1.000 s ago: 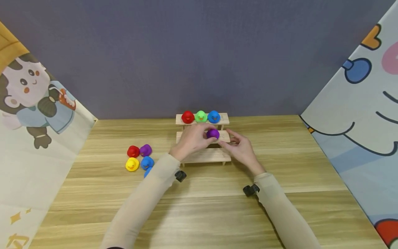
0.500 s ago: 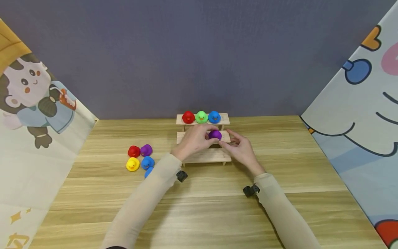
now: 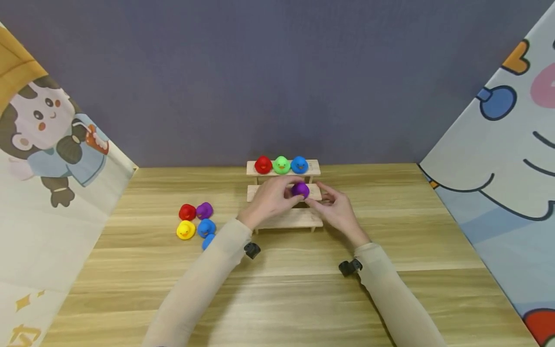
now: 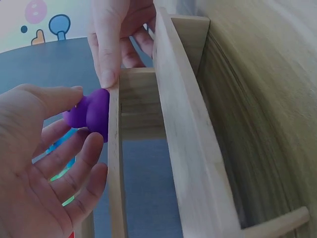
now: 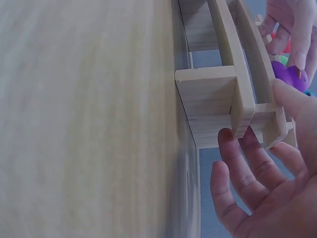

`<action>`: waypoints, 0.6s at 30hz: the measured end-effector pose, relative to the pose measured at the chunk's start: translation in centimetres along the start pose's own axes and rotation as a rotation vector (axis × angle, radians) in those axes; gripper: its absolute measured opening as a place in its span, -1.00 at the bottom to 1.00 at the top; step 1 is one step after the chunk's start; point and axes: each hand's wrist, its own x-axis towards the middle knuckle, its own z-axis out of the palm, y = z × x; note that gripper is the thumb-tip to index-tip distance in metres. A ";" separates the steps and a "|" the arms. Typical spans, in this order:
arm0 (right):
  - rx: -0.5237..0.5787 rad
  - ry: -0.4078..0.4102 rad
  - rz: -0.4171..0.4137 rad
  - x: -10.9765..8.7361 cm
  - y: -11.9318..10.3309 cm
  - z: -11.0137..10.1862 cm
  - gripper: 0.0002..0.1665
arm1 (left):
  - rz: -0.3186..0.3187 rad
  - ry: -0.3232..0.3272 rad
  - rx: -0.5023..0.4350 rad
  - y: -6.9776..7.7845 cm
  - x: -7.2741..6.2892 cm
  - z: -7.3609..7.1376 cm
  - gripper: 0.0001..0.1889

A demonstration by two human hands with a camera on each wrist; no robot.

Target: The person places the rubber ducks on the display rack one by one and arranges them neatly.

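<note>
A purple rubber duck (image 3: 300, 190) sits on the middle step of a small wooden tiered stand (image 3: 286, 219), towards its right end. My left hand (image 3: 272, 195) pinches this duck between thumb and fingers, as the left wrist view also shows. At the right end of that step, my right hand (image 3: 336, 207) holds the stand, thumb on the front edge and a finger at the far corner. Its other fingers are spread below the step in the right wrist view. On the top step stand a red duck (image 3: 263, 165), a green duck (image 3: 282, 165) and a blue duck (image 3: 299, 165).
Left of the stand, a loose group lies on the wooden table (image 3: 286, 299): a red duck (image 3: 188, 212), a purple duck (image 3: 204, 210), a yellow duck (image 3: 186, 230) and two blue ducks (image 3: 206, 228), one partly behind the left sleeve. A grey wall (image 3: 277, 82) rises behind the stand.
The purple duck and my left hand have shifted slightly to the right along the middle step. My right hand has stayed at the stand's right end.
</note>
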 end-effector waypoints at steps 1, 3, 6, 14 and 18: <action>-0.002 0.001 0.002 0.0 0.0 0.0 -0.08 | -0.005 0.005 -0.006 -0.1 -0.2 0.0 -0.49; -0.010 0.003 0.004 0.0 0.0 0.1 -0.09 | -0.018 0.014 -0.013 -0.2 -0.4 -0.1 -0.48; -0.010 0.003 0.005 0.0 0.0 0.1 -0.09 | -0.027 0.026 -0.028 -0.3 -0.9 -0.2 -0.51; -0.007 0.009 0.003 -0.1 0.0 0.0 -0.10 | -0.032 0.070 -0.050 -1.0 -2.4 -0.5 -0.56; -0.016 0.007 0.015 -0.1 0.0 0.0 -0.08 | -0.030 0.095 -0.043 -1.7 -3.5 -0.6 -0.56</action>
